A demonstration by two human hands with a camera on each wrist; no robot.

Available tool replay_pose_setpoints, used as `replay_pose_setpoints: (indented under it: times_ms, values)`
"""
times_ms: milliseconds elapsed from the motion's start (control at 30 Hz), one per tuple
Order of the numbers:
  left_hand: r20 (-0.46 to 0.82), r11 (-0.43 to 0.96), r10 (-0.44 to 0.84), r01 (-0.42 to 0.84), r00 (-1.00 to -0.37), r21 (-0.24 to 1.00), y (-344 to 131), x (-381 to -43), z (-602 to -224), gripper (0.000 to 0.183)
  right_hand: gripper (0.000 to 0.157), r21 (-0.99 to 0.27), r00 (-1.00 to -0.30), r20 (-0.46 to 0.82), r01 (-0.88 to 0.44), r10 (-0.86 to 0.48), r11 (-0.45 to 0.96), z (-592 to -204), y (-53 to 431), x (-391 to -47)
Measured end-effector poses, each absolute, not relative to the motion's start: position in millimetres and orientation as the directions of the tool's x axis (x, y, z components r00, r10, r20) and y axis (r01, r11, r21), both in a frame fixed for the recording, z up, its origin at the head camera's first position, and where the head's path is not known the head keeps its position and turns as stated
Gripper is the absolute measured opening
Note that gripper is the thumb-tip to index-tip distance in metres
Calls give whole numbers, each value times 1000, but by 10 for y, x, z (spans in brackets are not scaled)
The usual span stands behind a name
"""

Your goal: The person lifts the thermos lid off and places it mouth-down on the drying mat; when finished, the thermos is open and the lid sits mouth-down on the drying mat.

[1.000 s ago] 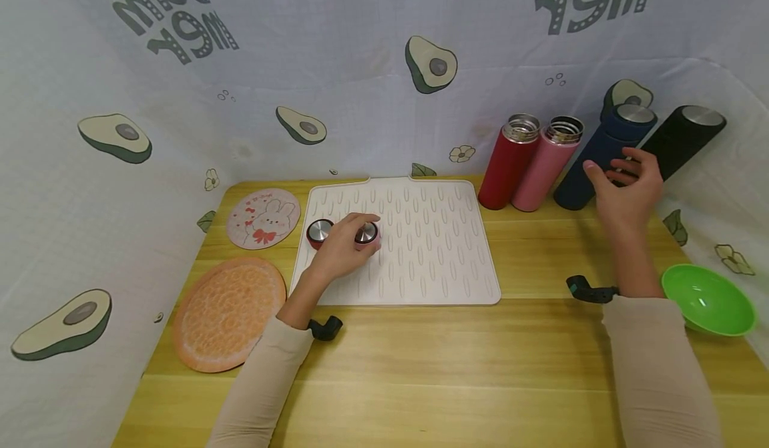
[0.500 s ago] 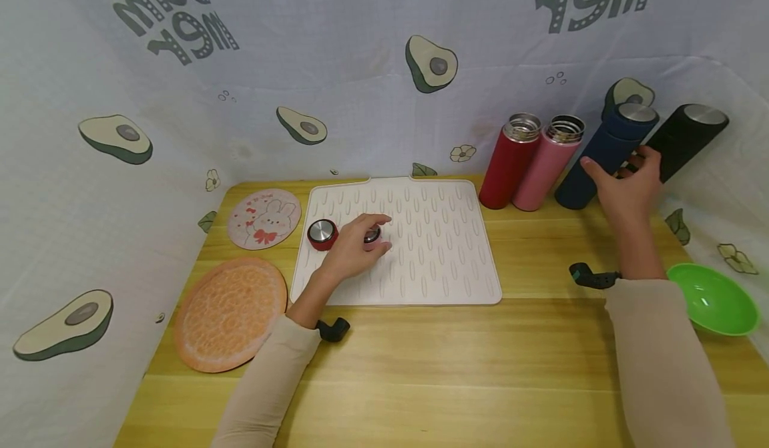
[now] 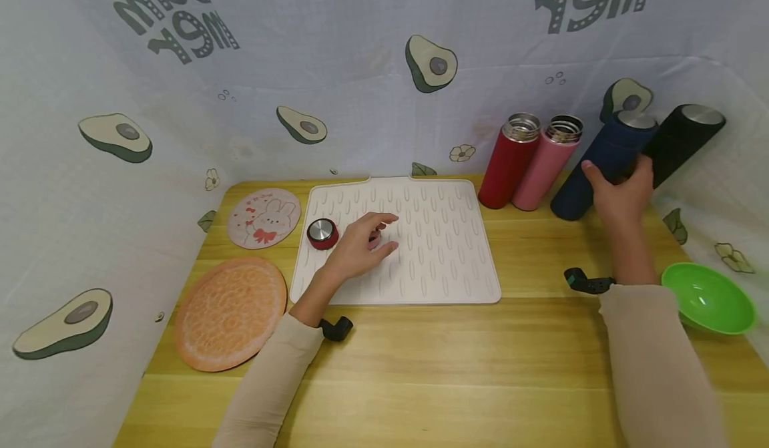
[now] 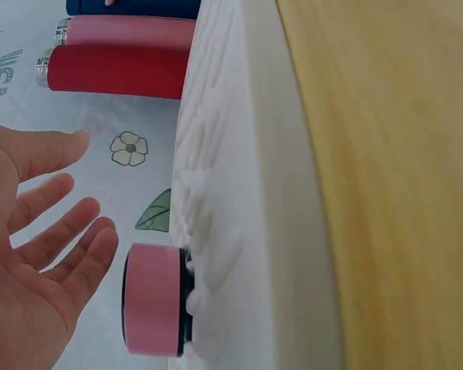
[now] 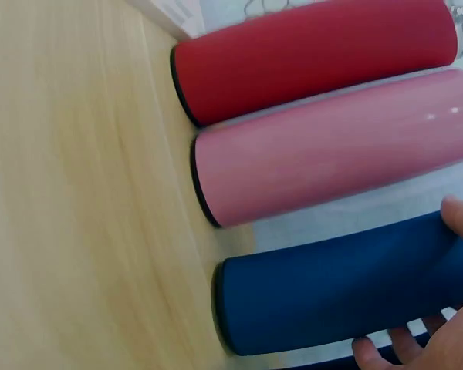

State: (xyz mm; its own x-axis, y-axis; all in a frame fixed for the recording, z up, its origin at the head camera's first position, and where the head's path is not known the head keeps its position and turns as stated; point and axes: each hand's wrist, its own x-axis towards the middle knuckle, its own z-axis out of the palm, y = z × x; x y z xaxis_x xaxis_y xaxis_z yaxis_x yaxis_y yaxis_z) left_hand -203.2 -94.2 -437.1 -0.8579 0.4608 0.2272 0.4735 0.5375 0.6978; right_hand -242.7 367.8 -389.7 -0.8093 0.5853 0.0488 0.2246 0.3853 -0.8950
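Holding blue bottle [image 3: 607,151]: right hand [image 3: 623,197] | white mat [image 3: 444,254] on wooden table [image 3: 456,368] | avocado-print cloth [image 3: 354,47]

Head view from above, facing forward-down over table [image 3: 456,368]; wrist views close, turned sideways, sharing blue bottle [image 5: 316,285].

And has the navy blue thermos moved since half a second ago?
Yes: in the head view, the navy blue thermos has its base shifted nearer and slightly left, judged against the unmoved pink thermos.

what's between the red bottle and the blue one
The pink bottle, upright with its mouth open, stands between the red bottle and the blue bottle; the head and right wrist views both show it there.
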Motion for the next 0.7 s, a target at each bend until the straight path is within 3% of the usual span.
replay_pose_setpoints:
  times_ms: [133,433,700]
  values:
    - [263,507,472,503,-842,700,-879,-2050,-4317,49,75,-929,-804,102,134,586,346,-3952,3533,-2301]
    - [307,468,472,531,-826,706,-838,-2008,-4148,57,66,-897,-744,392,-178,541,405,-4043,3198,-2113]
    - [368,398,470,565,-802,723,-827,-1973,-3978,65,67,-826,-806,472,-264,356,499,-3963,2815,-1908]
